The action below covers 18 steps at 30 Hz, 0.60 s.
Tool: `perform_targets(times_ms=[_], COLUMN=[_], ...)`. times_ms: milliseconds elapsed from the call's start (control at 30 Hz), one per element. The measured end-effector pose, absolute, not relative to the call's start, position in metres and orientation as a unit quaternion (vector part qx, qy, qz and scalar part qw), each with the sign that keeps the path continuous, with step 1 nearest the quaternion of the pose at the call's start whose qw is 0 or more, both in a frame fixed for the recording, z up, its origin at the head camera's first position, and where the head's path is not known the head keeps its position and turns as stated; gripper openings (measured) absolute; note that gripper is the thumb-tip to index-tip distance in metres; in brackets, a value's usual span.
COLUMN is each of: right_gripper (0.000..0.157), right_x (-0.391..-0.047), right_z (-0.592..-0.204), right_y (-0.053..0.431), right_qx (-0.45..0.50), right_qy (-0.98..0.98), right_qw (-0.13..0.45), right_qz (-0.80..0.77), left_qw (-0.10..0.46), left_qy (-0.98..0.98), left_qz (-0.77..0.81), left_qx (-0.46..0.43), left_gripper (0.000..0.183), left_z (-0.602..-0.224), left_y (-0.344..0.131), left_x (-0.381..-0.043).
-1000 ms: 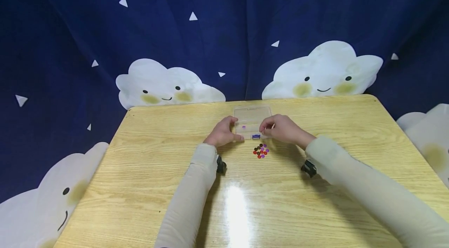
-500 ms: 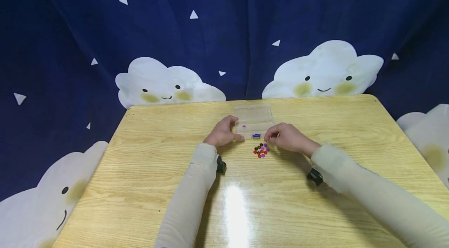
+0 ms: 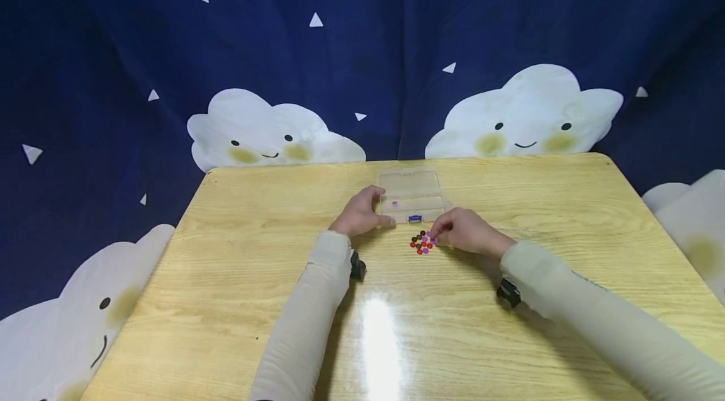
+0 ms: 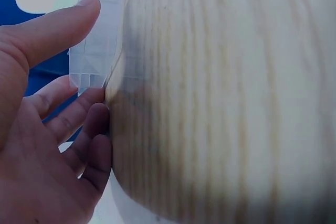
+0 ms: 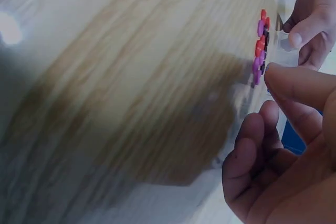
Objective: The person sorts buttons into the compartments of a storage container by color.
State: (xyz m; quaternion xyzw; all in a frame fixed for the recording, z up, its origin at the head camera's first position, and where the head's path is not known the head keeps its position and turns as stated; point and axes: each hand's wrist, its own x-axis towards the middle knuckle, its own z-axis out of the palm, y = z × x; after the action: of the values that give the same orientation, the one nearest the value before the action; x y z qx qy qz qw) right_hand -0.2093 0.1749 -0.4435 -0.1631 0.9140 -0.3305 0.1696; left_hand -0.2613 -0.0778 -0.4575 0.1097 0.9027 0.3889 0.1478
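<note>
Shifted since a second ago: right hand [image 3: 466,229], from over the clear box [image 3: 413,201] to the right edge of the red, purple and dark discs [image 3: 423,244]; whether pinching one, cannot tell. Left hand [image 3: 359,212]: gripping box's left end. Box: open, just beyond discs on wooden table [image 3: 255,262]; one purple piece [image 3: 394,204] inside.

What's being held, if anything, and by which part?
Left hand grips the clear box by its left end; right hand is at the discs, whether pinching one, can't tell.

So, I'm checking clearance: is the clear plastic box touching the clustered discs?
Apart: the head view shows bare tabletop between the clear plastic box and clustered discs.
</note>
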Motion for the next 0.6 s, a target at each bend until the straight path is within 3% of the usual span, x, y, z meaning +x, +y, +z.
perform_targets(times_ms=[600], right_gripper=[0.013], right_x=[-0.2081], right_z=[-0.4489], right_y=[0.1757], right_qx=[-0.159], right_qy=[0.910], right_qw=[0.155], right_qz=[-0.351], left_qw=[0.156], left_qy=[0.904], left_qz=[0.385], left_qx=[0.105], left_gripper=[0.079], left_z=[-0.4526], left_y=[-0.0755], left_x=[-0.2599])
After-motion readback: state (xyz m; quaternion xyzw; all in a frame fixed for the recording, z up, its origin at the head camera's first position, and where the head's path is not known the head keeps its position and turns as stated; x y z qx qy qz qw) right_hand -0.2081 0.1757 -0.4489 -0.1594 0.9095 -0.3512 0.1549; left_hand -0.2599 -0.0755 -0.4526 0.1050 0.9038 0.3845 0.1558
